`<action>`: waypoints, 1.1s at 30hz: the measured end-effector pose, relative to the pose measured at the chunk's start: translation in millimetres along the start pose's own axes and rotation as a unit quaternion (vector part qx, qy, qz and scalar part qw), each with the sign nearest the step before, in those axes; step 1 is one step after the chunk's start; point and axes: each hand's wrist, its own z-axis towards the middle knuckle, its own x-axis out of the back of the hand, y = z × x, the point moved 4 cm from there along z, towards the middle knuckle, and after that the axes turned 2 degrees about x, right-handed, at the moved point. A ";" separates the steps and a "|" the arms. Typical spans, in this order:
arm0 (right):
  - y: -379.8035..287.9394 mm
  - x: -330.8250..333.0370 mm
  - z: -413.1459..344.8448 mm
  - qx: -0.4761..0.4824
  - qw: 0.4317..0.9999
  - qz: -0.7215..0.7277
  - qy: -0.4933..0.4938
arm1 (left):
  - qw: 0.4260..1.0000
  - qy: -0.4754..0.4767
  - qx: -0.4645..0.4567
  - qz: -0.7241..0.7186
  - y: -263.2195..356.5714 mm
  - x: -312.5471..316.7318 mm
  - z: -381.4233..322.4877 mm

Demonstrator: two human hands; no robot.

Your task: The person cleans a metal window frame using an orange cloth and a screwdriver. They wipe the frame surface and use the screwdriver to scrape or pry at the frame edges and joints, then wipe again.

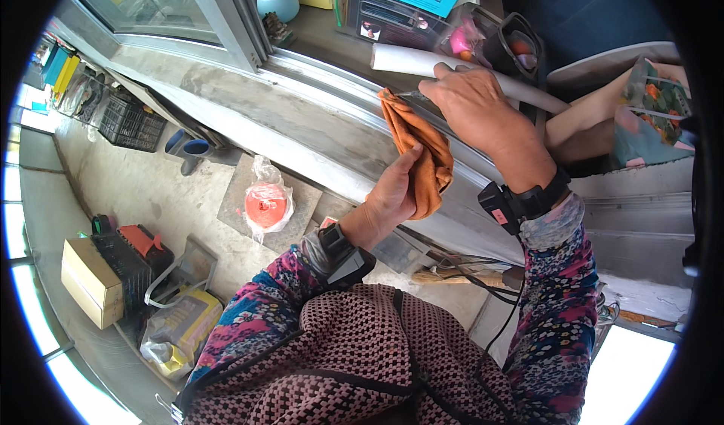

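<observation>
My left hand (390,193) grips a bunched orange cloth (421,159) above the concrete sill. A corner of the cloth points up towards the sliding window's metal track (339,94). Between the fingers of my right hand (472,100) is a thin metal tool (410,93), its tip at that cloth corner; its handle is mostly hidden by the hand, so its kind cannot be told. Just beyond the right hand lies a white paper roll (404,60).
Inside the window stand a blue pen holder (277,5), a dark basket (512,46) and a floral bag (650,114). On the floor are a red roll in plastic (266,205), rubber boots (196,146), a black crate (131,122), a cardboard box (90,281) and cables (475,281).
</observation>
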 end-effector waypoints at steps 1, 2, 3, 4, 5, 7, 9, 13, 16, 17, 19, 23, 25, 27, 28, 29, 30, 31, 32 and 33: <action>2.6 -1.2 -5.9 -0.002 1.000 -0.004 -0.011 | 1.000 0.004 0.013 -0.003 -7.1 0.1 2.0; 6.2 -1.5 -12.9 -0.006 1.000 -0.008 -0.023 | 1.000 0.006 0.024 -0.004 -15.9 -1.3 2.9; 9.6 -1.7 -19.7 -0.010 0.999 -0.010 -0.030 | 0.999 0.001 0.032 -0.006 -24.2 -2.7 3.4; 13.0 -1.3 -27.5 -0.009 0.999 -0.002 -0.034 | 0.999 0.007 0.042 -0.004 -33.3 -3.4 3.0; 16.7 0.2 -36.2 -0.007 0.999 0.007 -0.034 | 0.999 0.013 0.050 -0.001 -42.4 -4.9 3.0; 23.9 -1.7 -52.6 -0.012 0.999 0.015 -0.046 | 0.996 -0.005 0.084 -0.014 -59.3 -7.1 6.9; 31.1 -2.6 -71.8 -0.015 0.998 0.018 -0.052 | 0.994 0.007 0.106 -0.005 -79.8 -6.8 7.5; 42.7 -7.2 -114.6 -0.055 0.997 0.022 -0.059 | 0.989 -0.016 0.145 0.012 -119.9 -9.1 9.9; 50.7 -8.4 -147.6 -0.081 0.993 0.007 -0.081 | 0.981 -0.022 0.194 0.007 -149.2 -14.7 12.2; 54.4 -9.5 -158.6 -0.092 0.991 0.003 -0.102 | 0.979 0.002 0.204 0.026 -160.0 -15.8 12.6; 60.4 -11.6 -180.4 -0.108 0.986 -0.005 -0.129 | 0.973 0.001 0.229 0.042 -182.1 -23.3 13.5; 69.5 -12.1 -226.2 -0.114 0.988 -0.029 -0.104 | 0.962 0.003 0.261 0.079 -222.4 -29.7 18.2; 77.3 -19.4 -242.4 -0.141 0.976 -0.056 -0.155 | 0.959 -0.019 0.271 0.080 -240.6 -29.6 24.2; 79.7 -31.1 -254.5 -0.159 0.944 -0.120 -0.264 | 0.952 -0.081 0.285 0.079 -253.6 -30.3 33.8; 79.3 -34.1 -260.1 -0.168 0.925 -0.138 -0.313 | 0.947 -0.119 0.288 0.077 -258.1 -31.8 37.6; 80.7 -32.7 -264.1 -0.190 0.918 -0.140 -0.318 | 0.941 -0.157 0.289 0.074 -262.5 -33.2 40.1; 82.5 -28.3 -267.3 -0.208 0.918 -0.132 -0.312 | 0.941 -0.148 0.292 0.085 -265.7 -32.0 42.3; 84.8 -25.5 -271.0 -0.239 0.906 -0.126 -0.327 | 0.939 -0.176 0.282 0.089 -265.5 -33.6 43.2; 82.9 -17.0 -273.3 -0.254 0.919 -0.124 -0.276 | 0.936 -0.204 0.272 0.094 -264.6 -36.2 42.3; 77.8 -6.2 -281.6 -0.283 0.919 -0.124 -0.247 | 0.932 -0.231 0.262 0.098 -261.7 -40.3 39.3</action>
